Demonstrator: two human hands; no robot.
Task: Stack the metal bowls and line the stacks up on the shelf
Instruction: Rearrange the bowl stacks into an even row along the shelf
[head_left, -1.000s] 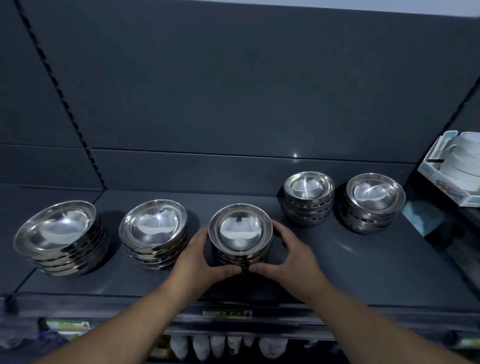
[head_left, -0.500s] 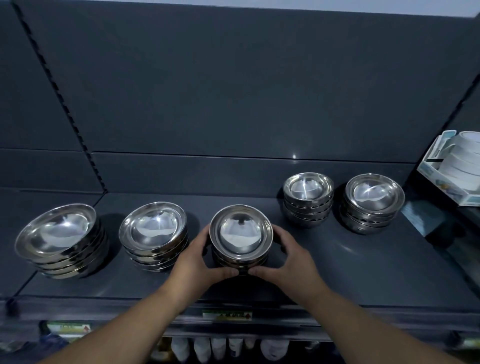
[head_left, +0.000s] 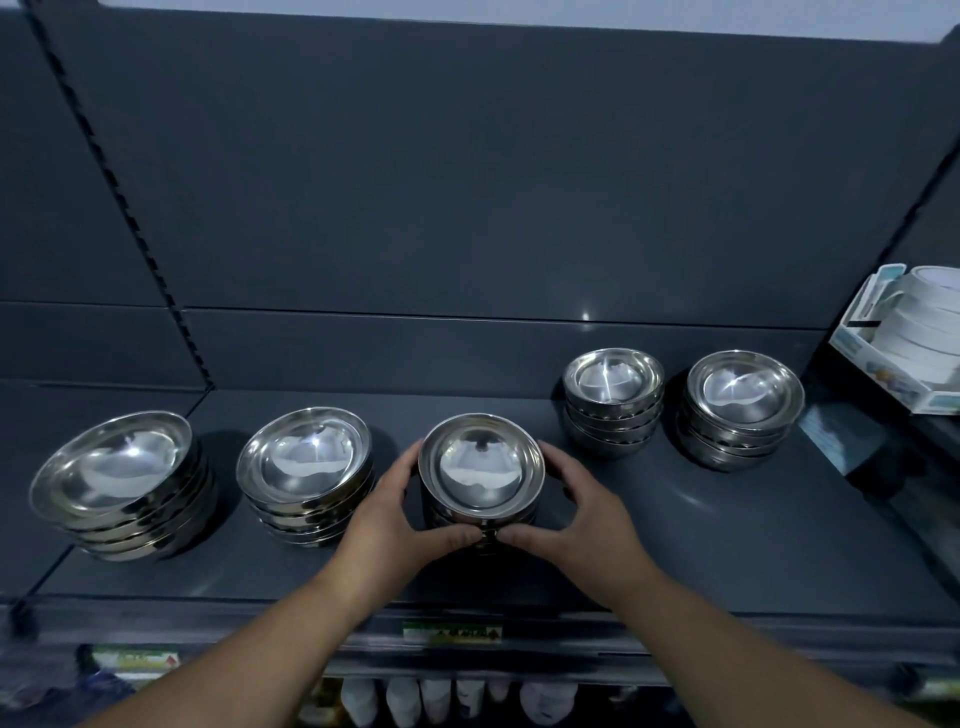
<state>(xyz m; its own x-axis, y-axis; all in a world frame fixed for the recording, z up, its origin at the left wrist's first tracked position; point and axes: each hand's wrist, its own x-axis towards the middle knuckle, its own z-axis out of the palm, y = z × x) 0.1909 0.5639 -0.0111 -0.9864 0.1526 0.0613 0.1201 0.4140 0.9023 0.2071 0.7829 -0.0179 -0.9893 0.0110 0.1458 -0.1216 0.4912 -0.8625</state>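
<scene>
Both hands wrap around one stack of metal bowls. The left hand (head_left: 395, 519) curls round its left side and the right hand (head_left: 582, 519) round its right side. The two thumbs almost meet across the front, low on the stack, and the fingers reach round toward the back. This held stack (head_left: 480, 467) stands between the hands, near the front of a dark grey shelf (head_left: 727, 545) and roughly midway along it.

Five stacks of shiny bowls stand on the shelf. From the left:
- A wide stack (head_left: 111, 467) sits at the far left, its top bowl tilted.
- A second stack (head_left: 304, 457) stands just beside the left hand.
- The held stack comes third.
- Two more stacks (head_left: 613, 384) (head_left: 743, 395) stand close together, further back and to the right, well apart from the hands.

The far-left stack shows about five rims. The hands cover the sides of the held stack, so its bowls cannot be counted.

At the right edge, a pale box (head_left: 857, 358) holding white round items is cut off by the frame, and what they are is unclear. A price label (head_left: 452, 633) on the shelf's front lip is too blurred to read. Below the shelf, the tops of several white bottles (head_left: 405, 699) show dimly in shadow.
</scene>
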